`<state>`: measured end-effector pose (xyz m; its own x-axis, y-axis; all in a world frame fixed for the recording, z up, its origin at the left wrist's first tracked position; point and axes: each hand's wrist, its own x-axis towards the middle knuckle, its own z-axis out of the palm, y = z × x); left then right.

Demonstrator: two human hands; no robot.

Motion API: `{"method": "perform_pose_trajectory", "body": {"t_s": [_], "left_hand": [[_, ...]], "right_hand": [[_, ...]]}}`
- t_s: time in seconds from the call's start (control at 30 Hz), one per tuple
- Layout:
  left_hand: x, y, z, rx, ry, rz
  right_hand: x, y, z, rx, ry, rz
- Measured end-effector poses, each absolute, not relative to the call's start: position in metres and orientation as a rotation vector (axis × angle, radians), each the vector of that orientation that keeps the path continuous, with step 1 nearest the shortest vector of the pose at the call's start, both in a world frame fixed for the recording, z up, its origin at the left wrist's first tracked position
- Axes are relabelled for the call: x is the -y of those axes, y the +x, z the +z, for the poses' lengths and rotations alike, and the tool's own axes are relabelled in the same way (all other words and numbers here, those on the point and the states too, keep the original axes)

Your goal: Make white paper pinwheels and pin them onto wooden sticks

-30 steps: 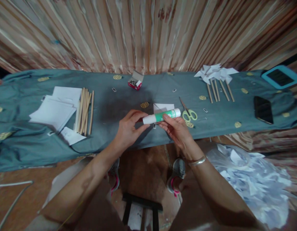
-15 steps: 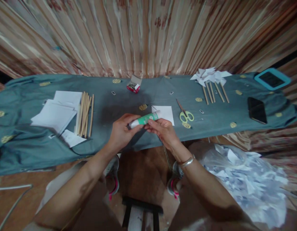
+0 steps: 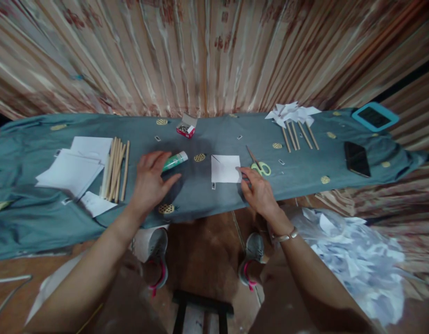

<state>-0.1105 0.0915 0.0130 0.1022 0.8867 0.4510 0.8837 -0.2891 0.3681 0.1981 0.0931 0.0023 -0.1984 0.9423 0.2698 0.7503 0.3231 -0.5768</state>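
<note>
The left hand (image 3: 150, 178) is seen lying low over the cloth-covered bench (image 3: 217, 137), its fingers (image 3: 155, 160) spread and uncurled, so that no closed grip is formed. The green and white glue stick (image 3: 176, 160) is found at the tips of these fingers, its near end touched by them and its white end pointing away past them. The right hand (image 3: 259, 189) is held just beside the white paper square (image 3: 225, 168), whose right edge is met by the curled fingers (image 3: 242, 172); whether that edge is pinched cannot be told. Green-handled scissors (image 3: 259, 167) are laid just beyond the right fingers, touching nothing else. A row of wooden sticks (image 3: 115, 168) and a stack of white sheets (image 3: 73, 168) are placed outward of the left fingers, well apart from them. A small red box (image 3: 185, 128) is set far beyond the glue stick, and paper pinwheels (image 3: 291, 113) and a dark phone (image 3: 356, 158) lie well outward of the right fingers.
</note>
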Motion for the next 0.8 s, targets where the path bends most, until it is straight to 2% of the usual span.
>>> {"method": "perform_pose_trajectory", "body": {"t_s": [0.17, 0.5, 0.8], "left_hand": [[-0.089, -0.050, 0.010, -1.335, 2.662, 0.844], [-0.113, -0.014, 0.003, -1.216, 2.810, 0.606], [-0.105, -0.012, 0.006, -1.249, 2.784, 0.749]], "right_hand": [[-0.091, 0.190, 0.007, 1.773, -1.497, 0.763], [-0.091, 0.193, 0.010, 1.778, -1.500, 0.758], [-0.086, 0.197, 0.011, 1.778, -1.415, 0.803]]}}
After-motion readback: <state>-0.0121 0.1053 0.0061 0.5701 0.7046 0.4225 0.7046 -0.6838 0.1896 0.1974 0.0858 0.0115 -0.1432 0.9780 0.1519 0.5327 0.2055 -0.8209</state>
